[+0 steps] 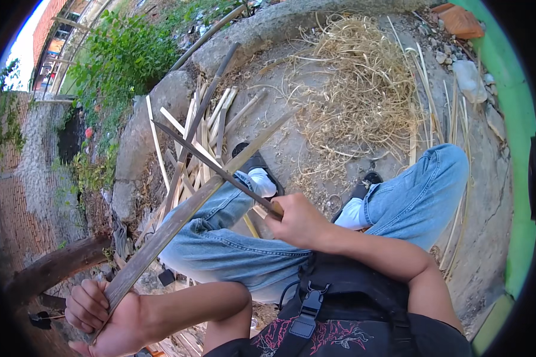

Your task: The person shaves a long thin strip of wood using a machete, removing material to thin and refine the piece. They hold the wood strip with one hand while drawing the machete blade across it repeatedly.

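Note:
A long, flat bamboo strip (175, 225) runs diagonally from lower left up to the centre, over my left thigh. My left hand (110, 315) is closed around its lower end, with the fingers curled over it. In my right hand (301, 221) is a knife with a long, narrow dark blade (190, 150), gripped by its short handle. The blade slants up to the left and crosses the strip above my left knee; whether it touches is hard to tell. Pale wood shows on the strip's far part, while the nearer part is greyer.
Cut bamboo pieces (213, 122) lie piled beside my left foot. Beyond my feet spreads a heap of thin curled shavings (363, 83). A low concrete edge (152, 128) curves along the left and far side. At right stands a green wall (521, 119); a log (65, 262) lies at left.

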`<action>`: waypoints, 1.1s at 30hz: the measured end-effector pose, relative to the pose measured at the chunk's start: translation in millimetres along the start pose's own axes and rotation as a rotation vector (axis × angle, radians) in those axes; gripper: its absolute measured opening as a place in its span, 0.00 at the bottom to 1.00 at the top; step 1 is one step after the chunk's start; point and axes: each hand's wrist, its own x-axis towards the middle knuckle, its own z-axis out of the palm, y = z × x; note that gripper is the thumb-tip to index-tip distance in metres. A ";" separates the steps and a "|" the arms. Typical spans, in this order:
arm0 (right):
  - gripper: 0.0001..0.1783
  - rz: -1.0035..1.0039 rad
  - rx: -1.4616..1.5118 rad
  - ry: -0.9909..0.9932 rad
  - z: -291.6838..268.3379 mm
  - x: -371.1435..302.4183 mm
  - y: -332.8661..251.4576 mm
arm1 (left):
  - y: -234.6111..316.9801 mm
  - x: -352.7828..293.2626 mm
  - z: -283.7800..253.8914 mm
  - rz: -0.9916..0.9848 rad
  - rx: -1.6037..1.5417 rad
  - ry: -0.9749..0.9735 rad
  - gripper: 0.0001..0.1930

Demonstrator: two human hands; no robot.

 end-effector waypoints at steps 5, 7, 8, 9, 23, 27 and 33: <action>0.11 -0.018 -0.003 -0.031 1.9 -0.3 -11.9 | 1.2 5.6 -2.6 -0.101 0.028 0.003 0.13; 0.11 -0.100 -0.048 -0.049 2.2 -7.4 -27.2 | 5.2 5.4 -0.5 -0.111 0.016 -0.016 0.13; 0.12 -0.184 -0.095 -0.062 1.8 -9.9 -30.9 | 6.9 4.6 0.3 -0.120 -0.001 -0.036 0.13; 0.11 -0.180 -0.030 -0.078 -1.7 -7.6 -29.7 | 6.9 3.2 0.1 -0.121 0.003 -0.036 0.13; 0.11 -0.067 -0.073 0.007 3.1 0.8 -11.2 | 3.9 0.3 5.7 -0.101 0.064 0.002 0.14; 0.10 -0.027 -0.031 -0.052 -0.6 3.1 -7.4 | 7.7 2.5 3.7 -0.123 0.039 -0.028 0.14; 0.13 -0.148 -0.002 -0.074 0.2 -8.6 -25.9 | 8.4 -1.4 7.9 -0.119 0.037 -0.015 0.13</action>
